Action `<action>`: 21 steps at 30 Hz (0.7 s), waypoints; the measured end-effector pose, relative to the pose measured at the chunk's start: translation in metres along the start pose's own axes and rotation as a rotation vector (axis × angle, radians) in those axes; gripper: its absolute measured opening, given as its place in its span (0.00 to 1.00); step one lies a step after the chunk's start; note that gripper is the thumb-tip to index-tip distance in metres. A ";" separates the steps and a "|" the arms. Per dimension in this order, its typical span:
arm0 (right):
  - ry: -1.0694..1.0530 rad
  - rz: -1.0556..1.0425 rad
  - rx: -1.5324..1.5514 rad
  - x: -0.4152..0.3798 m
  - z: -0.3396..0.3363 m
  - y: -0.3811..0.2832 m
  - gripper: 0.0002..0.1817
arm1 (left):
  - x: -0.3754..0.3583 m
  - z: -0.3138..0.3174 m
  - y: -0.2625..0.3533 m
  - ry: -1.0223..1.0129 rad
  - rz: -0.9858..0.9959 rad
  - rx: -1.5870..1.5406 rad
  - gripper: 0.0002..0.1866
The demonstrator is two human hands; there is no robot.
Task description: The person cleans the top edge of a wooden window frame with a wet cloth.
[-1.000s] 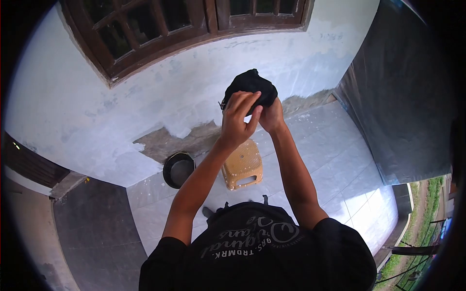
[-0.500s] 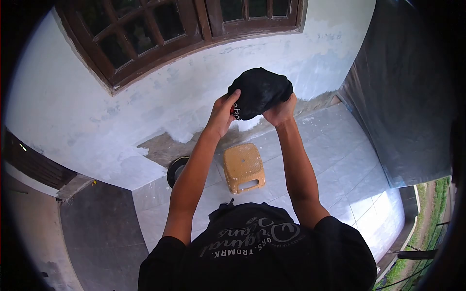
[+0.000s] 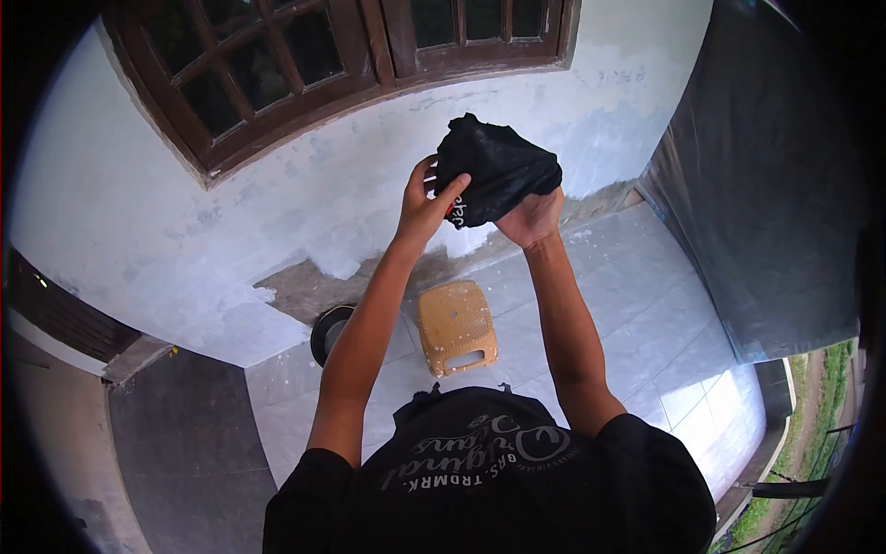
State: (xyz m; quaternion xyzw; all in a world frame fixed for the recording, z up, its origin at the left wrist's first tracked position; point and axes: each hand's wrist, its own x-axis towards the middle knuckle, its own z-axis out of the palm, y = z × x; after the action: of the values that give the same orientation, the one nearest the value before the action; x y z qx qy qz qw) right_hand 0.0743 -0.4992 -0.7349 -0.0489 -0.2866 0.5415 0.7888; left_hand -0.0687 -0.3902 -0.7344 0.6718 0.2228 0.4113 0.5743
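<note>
A black piece of cloth (image 3: 498, 171) with white lettering and a small red spot on its lower left side is held up in front of the wall. My left hand (image 3: 427, 205) grips its left side, thumb on the near face and fingers spread behind the edge. On the other side, my right hand (image 3: 535, 219) holds the cloth's lower right part with the palm turned up; the cloth covers most of those fingers. The fabric looks bunched and folded, so its full shape cannot be made out.
A yellow plastic stool (image 3: 456, 319) spotted with white stands on grey floor tiles (image 3: 609, 305) below my hands. Beside my left forearm is a round black container (image 3: 325, 334). A patchily painted wall (image 3: 305, 194) with a brown-framed window (image 3: 383, 69) faces me; a dark sheet (image 3: 766, 194) hangs right.
The cloth has gone from a rounded bundle to a flatter, more pointed shape. My left fingers have spread at its edge, and more of my right palm shows.
</note>
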 end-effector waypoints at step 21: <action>0.006 -0.076 0.085 0.091 0.017 0.032 0.34 | 0.056 -0.115 0.045 0.092 0.416 -0.086 0.41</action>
State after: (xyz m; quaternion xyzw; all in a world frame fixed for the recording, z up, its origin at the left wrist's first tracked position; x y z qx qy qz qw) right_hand 0.0622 -0.4100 -0.6973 -0.0058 -0.2626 0.5229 0.8109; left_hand -0.1378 -0.2898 -0.6746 0.6586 0.0877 0.5604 0.4944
